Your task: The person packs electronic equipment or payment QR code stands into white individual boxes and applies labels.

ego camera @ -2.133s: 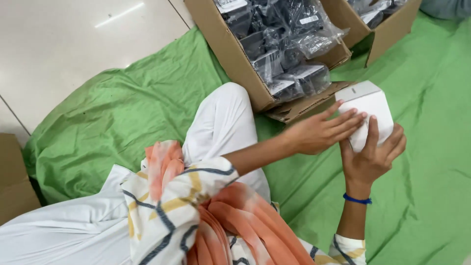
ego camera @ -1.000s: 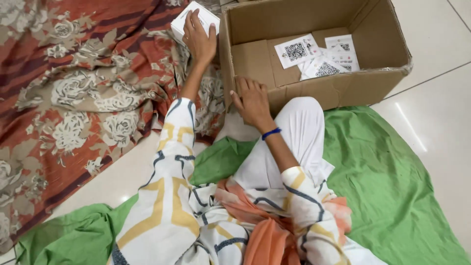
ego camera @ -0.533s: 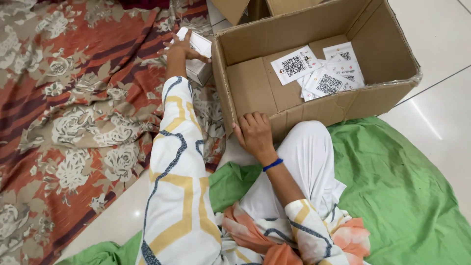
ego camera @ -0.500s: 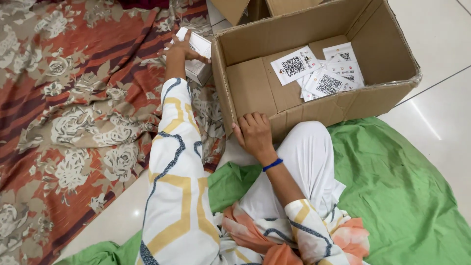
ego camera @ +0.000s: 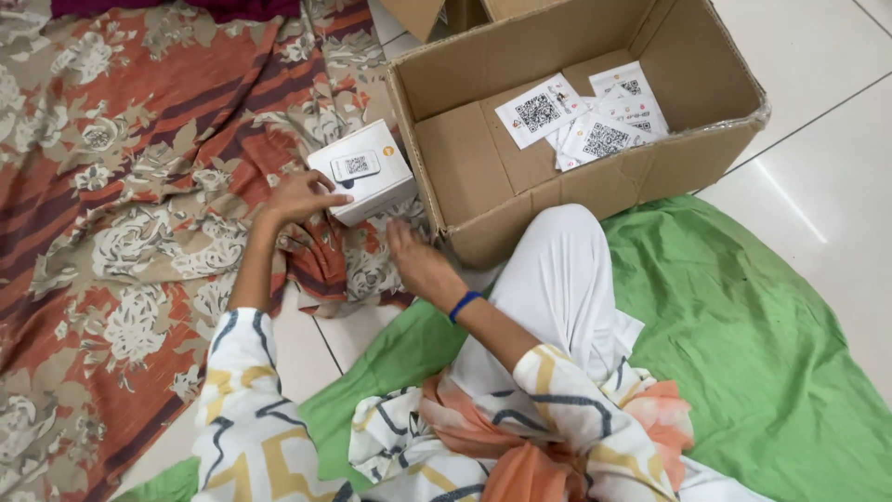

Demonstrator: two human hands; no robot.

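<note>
A small white box [ego camera: 364, 170] with a code sticker on top rests on the floral red and beige cloth [ego camera: 111, 186]. My left hand [ego camera: 299, 197] lies against the box's near left side, fingertips touching it without gripping. My right hand [ego camera: 416, 261], with a blue band at the wrist, hovers blurred with loose fingers just below the near corner of a large open cardboard carton [ego camera: 465, 172]. It holds nothing. Several white sheets with printed code squares [ego camera: 585, 116] lie inside the carton.
A green cloth [ego camera: 743, 316] covers the floor under my white-trousered knee [ego camera: 562, 279] on the right. Pale floor tiles [ego camera: 827, 149] show beyond it. Another cardboard box [ego camera: 437, 11] pokes in at the top edge.
My left hand has drawn the white box back toward me and set it on the floral cloth. My right hand has left the carton's front wall and shifted left.
</note>
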